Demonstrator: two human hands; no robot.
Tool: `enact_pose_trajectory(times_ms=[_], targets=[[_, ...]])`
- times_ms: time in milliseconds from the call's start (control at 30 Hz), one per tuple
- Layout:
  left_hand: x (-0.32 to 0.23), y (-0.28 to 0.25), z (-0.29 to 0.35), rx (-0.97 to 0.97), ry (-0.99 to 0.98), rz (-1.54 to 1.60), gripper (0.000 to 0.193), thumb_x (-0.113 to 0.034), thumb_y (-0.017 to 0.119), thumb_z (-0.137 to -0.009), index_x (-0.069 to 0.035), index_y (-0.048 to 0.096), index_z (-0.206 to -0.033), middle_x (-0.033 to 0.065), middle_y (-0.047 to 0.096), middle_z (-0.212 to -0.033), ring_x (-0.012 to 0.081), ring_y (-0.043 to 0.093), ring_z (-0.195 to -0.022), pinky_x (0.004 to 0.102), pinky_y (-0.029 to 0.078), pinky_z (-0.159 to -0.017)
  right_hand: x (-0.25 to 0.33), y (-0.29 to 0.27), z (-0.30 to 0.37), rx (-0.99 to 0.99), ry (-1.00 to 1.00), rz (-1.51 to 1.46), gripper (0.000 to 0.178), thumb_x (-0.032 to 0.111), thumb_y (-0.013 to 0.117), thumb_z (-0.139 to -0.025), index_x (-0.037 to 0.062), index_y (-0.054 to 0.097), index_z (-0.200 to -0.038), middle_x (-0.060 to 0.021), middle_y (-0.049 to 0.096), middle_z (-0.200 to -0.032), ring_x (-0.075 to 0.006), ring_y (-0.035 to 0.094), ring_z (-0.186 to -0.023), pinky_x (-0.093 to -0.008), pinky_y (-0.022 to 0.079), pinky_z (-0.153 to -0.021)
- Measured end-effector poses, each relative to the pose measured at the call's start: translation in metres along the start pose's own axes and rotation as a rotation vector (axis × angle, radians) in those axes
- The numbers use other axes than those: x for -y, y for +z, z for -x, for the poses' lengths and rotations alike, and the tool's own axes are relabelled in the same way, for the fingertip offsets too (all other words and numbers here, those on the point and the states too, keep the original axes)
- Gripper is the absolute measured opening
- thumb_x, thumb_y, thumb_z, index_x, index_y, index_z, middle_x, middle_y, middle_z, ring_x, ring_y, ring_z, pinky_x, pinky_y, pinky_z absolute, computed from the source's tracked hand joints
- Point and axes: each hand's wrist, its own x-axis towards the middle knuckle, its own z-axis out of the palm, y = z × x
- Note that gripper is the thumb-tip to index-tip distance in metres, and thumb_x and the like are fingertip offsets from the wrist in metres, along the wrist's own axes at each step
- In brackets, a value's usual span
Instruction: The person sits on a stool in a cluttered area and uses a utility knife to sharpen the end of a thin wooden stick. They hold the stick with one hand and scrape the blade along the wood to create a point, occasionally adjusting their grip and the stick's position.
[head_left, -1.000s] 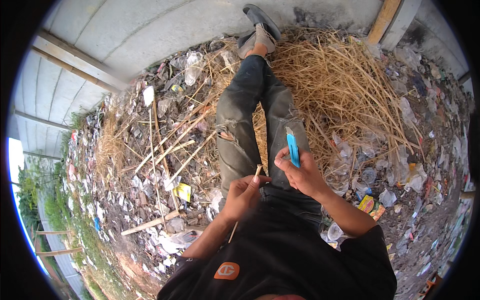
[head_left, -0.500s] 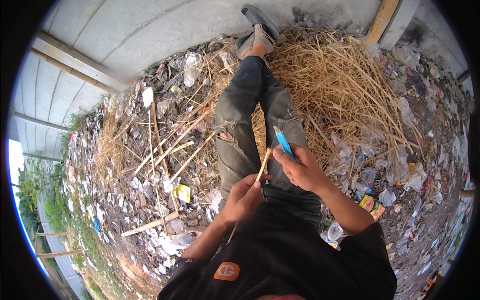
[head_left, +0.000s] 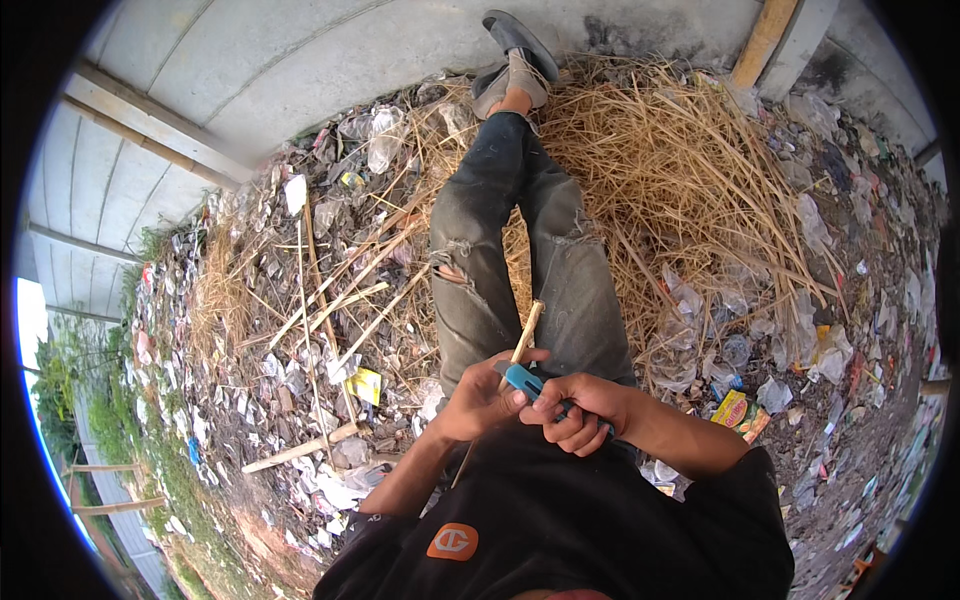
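Note:
My left hand (head_left: 474, 404) is closed round a thin bamboo strip (head_left: 529, 325). The strip's pale upper end slants up over my thighs, and its lower length runs back beneath the hand toward my shirt. Gripped in my right hand (head_left: 583, 410) is a blue utility knife (head_left: 526, 381). The knife's front end lies against the strip, right beside my left thumb. How far the blade reaches into the strip is hidden by the fingers.
My outstretched legs in torn trousers (head_left: 480, 320) cross at the ankles near a grey wall (head_left: 330, 60). A heap of straw-coloured shavings (head_left: 660, 160) lies around them. Bamboo pieces (head_left: 300, 448) and plastic litter cover the ground to the left; more litter, with a yellow packet (head_left: 735, 408), lies right.
My right hand has brought the knife down and left, from beside the strip's upper end to my left thumb. The left hand keeps its hold with little movement.

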Motion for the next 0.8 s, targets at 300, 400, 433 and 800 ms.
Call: enact_pose_trajectory(times_ms=[300,400,433,800], targets=[[0.028,0.003,-0.004,-0.23,0.05,-0.282,0.029,-0.026,0.068,-0.099,0.0,0.062,-0.11,0.0,0.064,-0.095,0.0078,0.055,-0.088,0.0274,0.047,-0.078,0.001,0.006,0.005,-0.13,-0.105,0.004,0.007,0.022,0.05,-0.098,0.0226,0.046,-0.092,0.0102,0.027,-0.054,0.0008,0.022,-0.037,-0.0163,0.021,-0.03],[0.038,0.004,-0.005,-0.372,0.002,-0.438,0.031,-0.031,0.065,-0.101,-0.001,0.061,-0.098,0.0005,0.061,-0.083,0.0079,0.05,-0.078,0.0287,0.046,-0.068,0.003,0.003,0.003,-0.178,-0.146,0.004,0.013,0.023,0.05,-0.097,0.0208,0.044,-0.086,0.0101,0.027,-0.054,0.0004,0.022,-0.037,-0.0168,0.021,-0.03],[0.04,0.004,-0.006,-0.403,0.004,-0.483,0.033,-0.033,0.064,-0.101,-0.001,0.061,-0.095,0.0007,0.059,-0.079,0.008,0.049,-0.074,0.0292,0.045,-0.066,0.004,0.003,0.002,-0.189,-0.15,0.007,0.016,0.023,0.05,-0.097,0.0202,0.043,-0.083,0.01,0.027,-0.054,0.0003,0.023,-0.037,-0.0171,0.021,-0.03],[0.007,0.016,-0.002,-0.573,-0.133,-0.738,0.05,-0.036,0.073,-0.095,-0.007,0.046,-0.064,-0.0078,0.041,-0.059,0.0035,0.034,-0.057,0.0276,0.026,-0.048,-0.011,-0.005,-0.013,-0.499,-0.553,0.25,0.026,0.023,0.048,-0.096,0.0161,0.037,-0.073,0.0056,0.027,-0.054,-0.0063,0.026,-0.038,-0.0257,0.024,-0.035]])
